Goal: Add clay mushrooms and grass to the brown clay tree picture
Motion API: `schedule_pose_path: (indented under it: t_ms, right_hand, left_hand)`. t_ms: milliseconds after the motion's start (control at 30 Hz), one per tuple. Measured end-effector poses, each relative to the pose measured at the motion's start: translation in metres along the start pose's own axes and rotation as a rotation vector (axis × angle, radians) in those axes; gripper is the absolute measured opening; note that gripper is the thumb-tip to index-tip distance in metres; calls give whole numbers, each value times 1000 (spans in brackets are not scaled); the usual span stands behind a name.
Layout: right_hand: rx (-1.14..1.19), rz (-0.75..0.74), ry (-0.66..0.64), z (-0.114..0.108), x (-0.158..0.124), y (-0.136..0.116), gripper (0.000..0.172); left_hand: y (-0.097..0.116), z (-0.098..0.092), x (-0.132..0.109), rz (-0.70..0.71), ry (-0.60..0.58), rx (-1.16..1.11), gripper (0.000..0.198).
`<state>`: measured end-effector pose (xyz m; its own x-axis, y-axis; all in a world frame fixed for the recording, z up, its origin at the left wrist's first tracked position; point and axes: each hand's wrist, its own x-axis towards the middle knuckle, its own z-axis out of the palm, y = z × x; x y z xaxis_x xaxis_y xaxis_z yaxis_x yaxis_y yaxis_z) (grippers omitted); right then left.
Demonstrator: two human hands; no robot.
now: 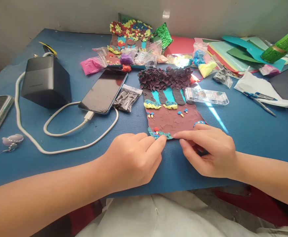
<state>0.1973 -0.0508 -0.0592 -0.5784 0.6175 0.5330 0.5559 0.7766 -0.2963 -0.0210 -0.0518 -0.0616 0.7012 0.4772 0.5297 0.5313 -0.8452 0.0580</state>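
Note:
A clay picture (172,118) lies flat on the table before me, with dark ruffled treetops (163,79), black trunks and brown ground dotted with tiny mushrooms. Along its lower left edge runs a teal clay strip (167,135) beside a red-capped mushroom (156,130). My left hand (136,158) is closed, its fingertips at that strip; whatever they pinch is hidden. My right hand (210,148) touches the picture's lower edge with a stretched index finger, just right of the strip. Its thumb is held apart below, and its other fingers curl beside a blue dotted clay piece (199,123).
A phone (104,90) on a white cable (60,152) and a black charger block (46,80) stand left. Behind are another clay picture (130,36) and several clay bags, one pink (91,65). A clear plastic case (206,96), scissors (259,97) and green bottle (282,46) are right.

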Motion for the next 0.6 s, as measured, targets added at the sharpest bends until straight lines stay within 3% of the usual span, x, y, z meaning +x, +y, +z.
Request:
schedule_pose_path:
  t_ms: [67,200,300,400,500,600]
  right_hand:
    - [19,-143,-48,-2,0,0,9]
    - [-3,-441,-186,-1,0,0,31]
    - [-32,-455,-173,-2,-1,1,38]
    - [-26,-425,-113,-5,-2,2,30]
    - [-20,-393,-25,-10,-2,1,12]
    - [-22,-382,-6,-12,-2,1,9]
  left_hand:
    - [3,-3,0,-68,12,-170,20]
    - [16,-10,-1,-219,-70,-623,18]
    - [24,-15,1,-381,-162,-957,22]
    - [25,-16,5,-565,-189,-1221,23]
    - [20,-16,9,-628,-161,-1245,21]
    - [16,-15,10,-637,-175,-1185,19]
